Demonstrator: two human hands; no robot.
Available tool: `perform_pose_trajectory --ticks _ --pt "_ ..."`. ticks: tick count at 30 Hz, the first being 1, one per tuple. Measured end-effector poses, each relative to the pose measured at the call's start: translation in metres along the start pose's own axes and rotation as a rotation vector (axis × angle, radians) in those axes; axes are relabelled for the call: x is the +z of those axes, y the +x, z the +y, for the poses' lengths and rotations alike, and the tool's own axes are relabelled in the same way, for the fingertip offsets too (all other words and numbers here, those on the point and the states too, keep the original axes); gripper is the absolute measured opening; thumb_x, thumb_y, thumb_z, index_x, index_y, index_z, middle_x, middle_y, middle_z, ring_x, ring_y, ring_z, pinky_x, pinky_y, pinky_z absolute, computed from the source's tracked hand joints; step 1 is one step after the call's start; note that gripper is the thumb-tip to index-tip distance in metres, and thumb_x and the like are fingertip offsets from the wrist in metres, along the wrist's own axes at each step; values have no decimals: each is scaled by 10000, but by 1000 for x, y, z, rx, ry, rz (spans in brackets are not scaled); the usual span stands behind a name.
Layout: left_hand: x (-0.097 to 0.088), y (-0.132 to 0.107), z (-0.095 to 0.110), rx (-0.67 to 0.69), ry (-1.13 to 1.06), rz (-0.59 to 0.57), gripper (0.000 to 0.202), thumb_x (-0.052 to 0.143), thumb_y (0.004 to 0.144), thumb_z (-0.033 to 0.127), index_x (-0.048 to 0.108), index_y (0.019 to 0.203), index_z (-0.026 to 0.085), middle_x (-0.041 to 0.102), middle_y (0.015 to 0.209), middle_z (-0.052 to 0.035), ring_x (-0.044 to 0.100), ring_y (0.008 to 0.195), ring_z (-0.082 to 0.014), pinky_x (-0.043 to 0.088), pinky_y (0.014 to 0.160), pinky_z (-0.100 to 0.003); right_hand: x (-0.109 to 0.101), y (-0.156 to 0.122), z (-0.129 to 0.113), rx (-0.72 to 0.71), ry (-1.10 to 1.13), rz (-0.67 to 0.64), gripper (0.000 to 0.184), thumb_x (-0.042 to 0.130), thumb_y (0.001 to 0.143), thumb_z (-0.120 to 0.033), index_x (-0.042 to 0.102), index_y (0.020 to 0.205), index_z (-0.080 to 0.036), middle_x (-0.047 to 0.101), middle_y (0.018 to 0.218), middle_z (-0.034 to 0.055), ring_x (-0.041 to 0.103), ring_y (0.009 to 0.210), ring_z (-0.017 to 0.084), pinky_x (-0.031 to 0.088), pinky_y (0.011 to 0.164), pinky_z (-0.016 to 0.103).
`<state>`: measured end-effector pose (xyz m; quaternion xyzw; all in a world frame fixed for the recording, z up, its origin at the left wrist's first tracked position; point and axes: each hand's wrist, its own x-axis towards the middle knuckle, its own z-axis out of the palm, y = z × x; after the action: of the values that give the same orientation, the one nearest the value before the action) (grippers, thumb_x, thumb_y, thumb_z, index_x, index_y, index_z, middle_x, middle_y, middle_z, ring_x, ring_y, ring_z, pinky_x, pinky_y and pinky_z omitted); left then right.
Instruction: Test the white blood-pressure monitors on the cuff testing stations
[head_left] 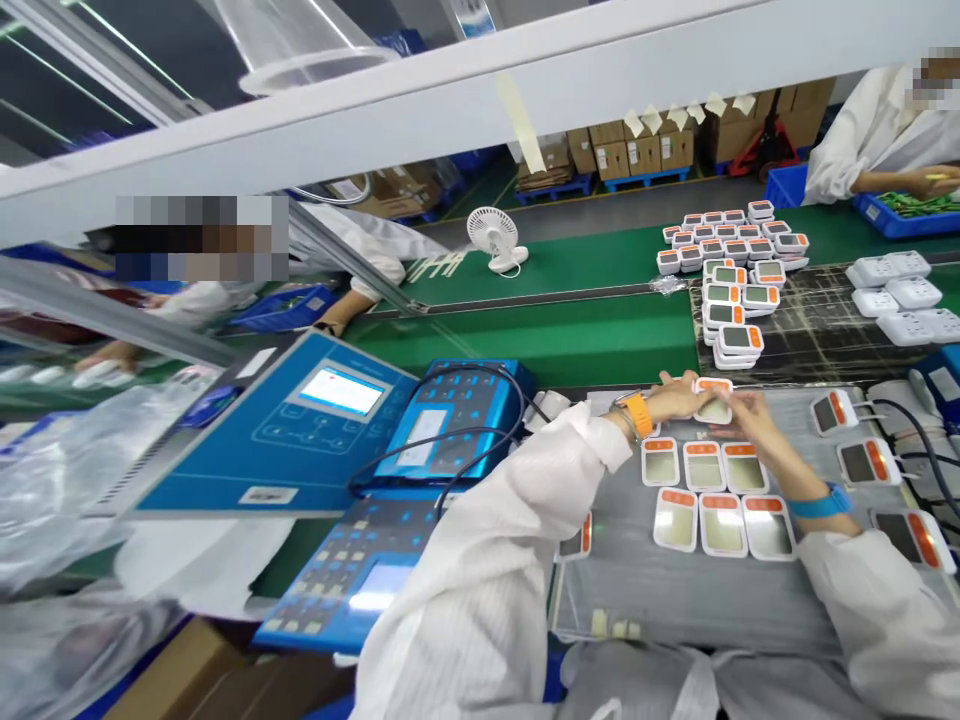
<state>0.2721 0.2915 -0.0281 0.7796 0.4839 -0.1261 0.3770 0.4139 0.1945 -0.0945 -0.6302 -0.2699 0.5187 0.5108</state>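
Note:
At the far side of the grey work mat [637,590], both my hands are on a small white digital meter [714,408] with orange buttons and a screen. My left hand [675,397], above an orange wristband, is closed on its left edge. From the right, my right hand [752,422], above a blue band, pinches its other edge; some fingertips are hidden. Just nearer to me, several like meters [705,467] lie face up in two rows. Another meter [576,540] is partly covered by my left sleeve.
Several meters [831,411] with dark screens sit at cables on the right. Stacked meters [731,340] and white socket units [896,283] stand beyond. Blue test instruments [442,420] and cables are on my left. A white fan [493,238] and co-workers are across the green belt [585,345].

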Motion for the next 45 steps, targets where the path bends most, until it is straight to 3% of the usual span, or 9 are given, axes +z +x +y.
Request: perform_pose_trajectory --ticks 4,8,11,16,20,22,27,33,45 --pt "-27 -17 -20 108 -141 -93 796 422 958 695 313 1596 232 504 1548 -166 619 1238 -354 611 795 -358 -11 1 0 -5 -528 80 398 645 908 -452 506 1192 -211 724 901 93 745 788 297 617 720 448" --pt "-69 -45 -69 161 19 299 565 445 1026 478 491 1499 173 579 1493 -115 587 1311 -275 504 1062 -339 0 -11 -1 -354 -1261 234 334 533 965 -341 642 1193 -123 658 1253 286 631 1170 428 535 895 548" --pt "-83 -66 -118 28 196 489 428 472 1009 328 616 1353 118 638 1385 -146 578 1315 -264 447 1137 -362 25 -12 0 -685 -1439 44 393 546 977 -368 655 1273 -133 537 1476 246 489 1355 412 454 1049 558" --pt "-54 -90 -181 -87 267 461 347 492 899 122 720 1160 111 696 1209 -163 652 1158 -272 490 1081 -390 46 10 -1 -739 -1582 -204 479 634 938 -494 687 1229 -117 581 1426 235 425 1422 394 356 1156 561" --pt "-32 -89 -201 -4 219 440 404 499 853 62 732 1165 168 686 1278 -103 614 1226 -234 443 1136 -362 46 26 -24 -641 -1673 -477 416 740 853 -418 711 1111 -92 697 1204 231 635 1174 345 481 1018 422" --pt "-28 -84 -208 70 183 413 333 522 872 87 758 1085 188 721 1207 -81 614 1215 -226 430 1142 -356 52 27 -37 -550 -1690 -470 460 792 782 -351 690 1157 -105 732 1102 205 689 1042 328 514 931 399" --pt "-29 -77 -221 129 124 421 206 579 924 169 766 1009 191 762 1072 -56 670 1054 -200 482 1025 -323 112 11 -37 -476 -1125 -201 544 731 823 -455 633 1279 -177 735 1119 159 670 1091 329 542 907 415" --pt "-23 -73 -231 178 -107 614 108 653 885 132 751 906 172 769 962 -36 692 890 -166 509 865 -286 208 -6 2 268 14 -378 418 490 1001 -560 660 1073 -185 715 859 64 677 761 181 619 748 352" --pt "-18 -70 -236 218 -124 735 76 650 896 152 713 885 192 728 940 -22 631 829 -160 477 789 -279 222 5 22 349 128 -365 455 483 1031 -535 694 1093 -136 756 878 88 712 737 178 606 771 335"
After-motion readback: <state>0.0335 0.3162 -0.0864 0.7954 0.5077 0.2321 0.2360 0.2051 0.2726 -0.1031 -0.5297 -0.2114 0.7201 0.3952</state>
